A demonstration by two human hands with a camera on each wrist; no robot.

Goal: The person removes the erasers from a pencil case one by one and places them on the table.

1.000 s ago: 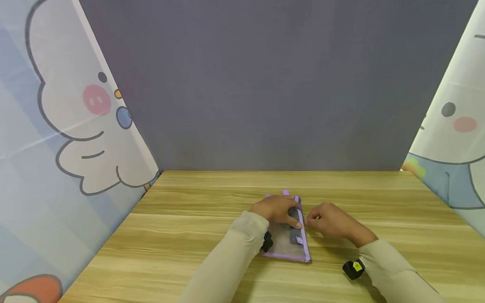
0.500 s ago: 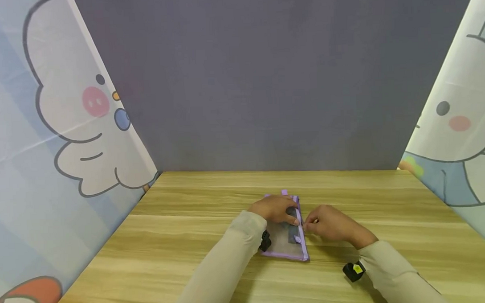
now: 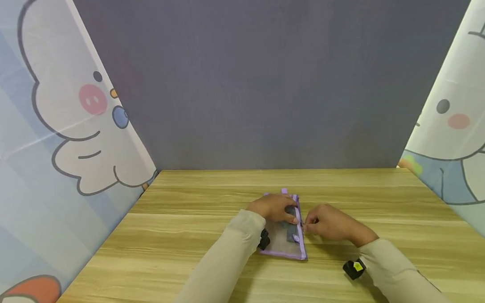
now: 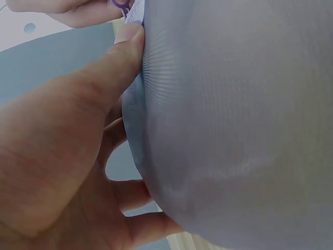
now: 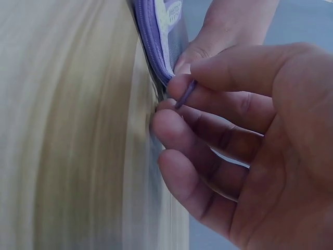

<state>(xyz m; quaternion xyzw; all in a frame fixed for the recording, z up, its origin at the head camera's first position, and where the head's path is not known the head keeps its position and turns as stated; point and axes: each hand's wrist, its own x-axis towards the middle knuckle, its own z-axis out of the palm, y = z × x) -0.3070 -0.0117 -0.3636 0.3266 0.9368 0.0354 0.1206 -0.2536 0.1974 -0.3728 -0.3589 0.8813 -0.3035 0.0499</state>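
Observation:
A see-through mesh zipper pouch [image 3: 279, 245] with purple edging lies on the table in the head view, a dark patch showing in it. My left hand [image 3: 270, 207] reaches over the pouch, and the left wrist view has its thumb [image 4: 127, 47] pressed on the zipper edge while other fingers pass behind that edge. Just right of the pouch, my right hand [image 3: 329, 222] pinches a thin purple zipper pull [image 5: 186, 95] between thumb and index finger. The purple zipper [image 5: 148, 31] runs up from there in the right wrist view.
The wood-grain table [image 3: 169, 243] spreads around the pouch. A dark grey panel [image 3: 256, 79] stands along its back edge. Cartoon-printed curtains [image 3: 90, 161] hang on the left and right sides. Black cameras [image 3: 353, 269] sit at both wrists.
The right fingertips have come up against the pouch's zipper edge, where a small gap showed a second ago. The pouch and left hand have shifted slightly left in the view.

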